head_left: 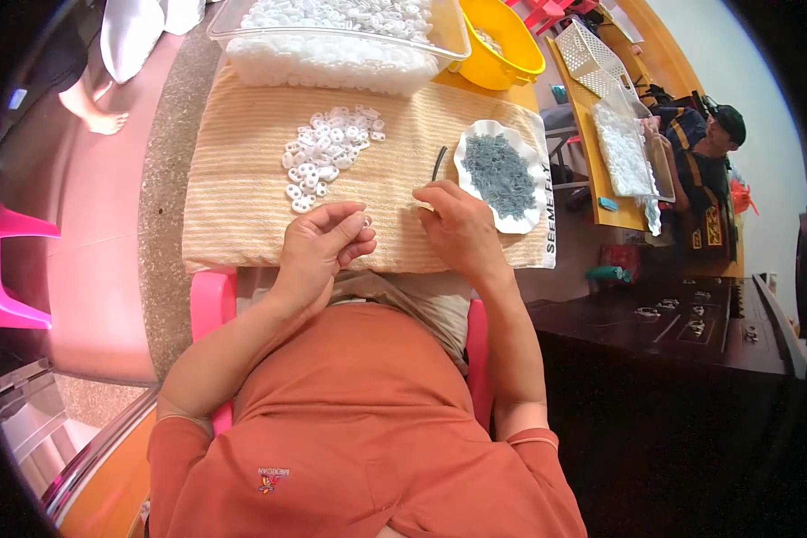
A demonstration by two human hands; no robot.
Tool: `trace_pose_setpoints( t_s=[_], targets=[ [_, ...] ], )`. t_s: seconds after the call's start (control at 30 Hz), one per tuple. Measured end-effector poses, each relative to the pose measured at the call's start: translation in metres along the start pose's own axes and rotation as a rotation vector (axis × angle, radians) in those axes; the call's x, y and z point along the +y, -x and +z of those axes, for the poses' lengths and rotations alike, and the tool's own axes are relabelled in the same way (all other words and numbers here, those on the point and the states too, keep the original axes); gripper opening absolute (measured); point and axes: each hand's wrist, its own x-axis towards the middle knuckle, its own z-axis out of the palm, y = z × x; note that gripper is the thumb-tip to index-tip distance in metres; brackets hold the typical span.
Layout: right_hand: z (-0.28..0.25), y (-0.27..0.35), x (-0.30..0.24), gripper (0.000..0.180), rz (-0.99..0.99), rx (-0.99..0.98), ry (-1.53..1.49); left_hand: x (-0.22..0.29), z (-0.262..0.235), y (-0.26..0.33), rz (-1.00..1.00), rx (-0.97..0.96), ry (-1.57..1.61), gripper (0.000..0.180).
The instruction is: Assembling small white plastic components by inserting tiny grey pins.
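My left hand (pixel 325 247) is closed, pinching a small white plastic piece (pixel 367 221) between thumb and fingers above the near part of the cloth. To its right, my right hand (pixel 460 229) has its fingers curled down close to the cloth; whatever sits at its fingertips is hidden. Just beyond those fingers lies a thin black stick (pixel 438 163). A heap of white plastic pieces (pixel 327 148) with round holes spreads beyond my left hand. Beside my right hand, a white scalloped plate (pixel 522 225) holds many tiny grey-blue pieces (pixel 498 175).
A striped tan cloth (pixel 233 170) covers the table. At its far side stand a clear tub (pixel 455 40) full of white pieces and a yellow basin (pixel 522 70). Another person (pixel 704 161) sits at a second table (pixel 592 117) on the right. A pink stool (pixel 9 269) stands left.
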Motion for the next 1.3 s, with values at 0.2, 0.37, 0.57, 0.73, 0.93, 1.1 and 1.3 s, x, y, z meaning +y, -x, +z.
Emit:
trace_pose_setpoints(
  t_s=[0.2,0.37,0.57,0.73,0.93,1.1,1.3],
  targets=[
    [-0.003,-0.022,-0.009,0.014,-0.115,-0.285,0.309,0.002,0.002,0.001,-0.008,-0.009,-0.02,0.019],
    [-0.001,-0.03,-0.013,0.01,-0.234,-0.424,0.434,0.0,0.0,0.0,-0.027,-0.019,-0.007,0.018],
    [-0.003,-0.022,-0.012,0.011,-0.196,-0.327,0.331,0.001,0.0,0.002,-0.04,-0.019,-0.029,0.019],
    [0.002,-0.008,-0.005,0.018,-0.164,-0.162,0.073,0.0,-0.001,0.001,-0.037,-0.029,-0.039,0.019],
    [0.015,0.009,-0.001,0.013,0.087,-0.06,-0.314,0.001,0.002,0.002,-0.037,-0.018,-0.051,0.018],
    [0.022,0.015,-0.016,0.009,0.365,-0.064,-0.815,0.003,0.004,0.004,-0.046,-0.008,-0.041,0.017],
    [0.025,0.018,-0.025,0.011,0.505,-0.032,-1.093,0.006,0.009,0.006,-0.098,-0.043,-0.054,0.017]
  ],
)
